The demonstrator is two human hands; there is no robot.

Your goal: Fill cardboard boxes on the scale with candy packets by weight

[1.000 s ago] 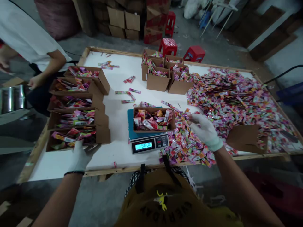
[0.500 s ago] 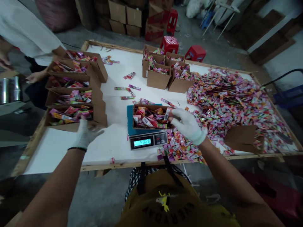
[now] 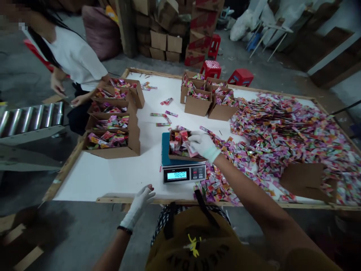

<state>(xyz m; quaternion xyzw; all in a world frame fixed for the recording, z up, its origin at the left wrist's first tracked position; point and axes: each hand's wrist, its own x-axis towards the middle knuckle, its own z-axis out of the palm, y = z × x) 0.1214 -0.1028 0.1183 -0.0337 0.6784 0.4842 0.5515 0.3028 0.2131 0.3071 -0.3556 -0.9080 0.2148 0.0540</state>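
Observation:
My right hand [image 3: 203,145], in a white glove, is over a small cardboard box [image 3: 183,157] of candy packets. Its fingers are closed on a pinkish candy packet [image 3: 193,151] at the box's right part. The box rests on the blue-green plate [image 3: 166,150] of a digital scale [image 3: 184,174] with a lit display. Down at the table's front edge, my left hand [image 3: 141,203], also gloved, has its thumb and fingers drawn together low over the white top. Whatever is between those fingertips is too small to make out.
Several filled boxes [image 3: 113,151] line the table's left side, and another group [image 3: 197,106] stands at the back. A big candy heap [image 3: 270,131] covers the right, with an open box [image 3: 303,177] in it. A person [image 3: 81,56] stands left, near a roller conveyor [image 3: 31,118].
My left hand has gone from the left boxes to the table's front edge, its fingers now drawn together. My right hand has shifted further over the box. The view has turned left.

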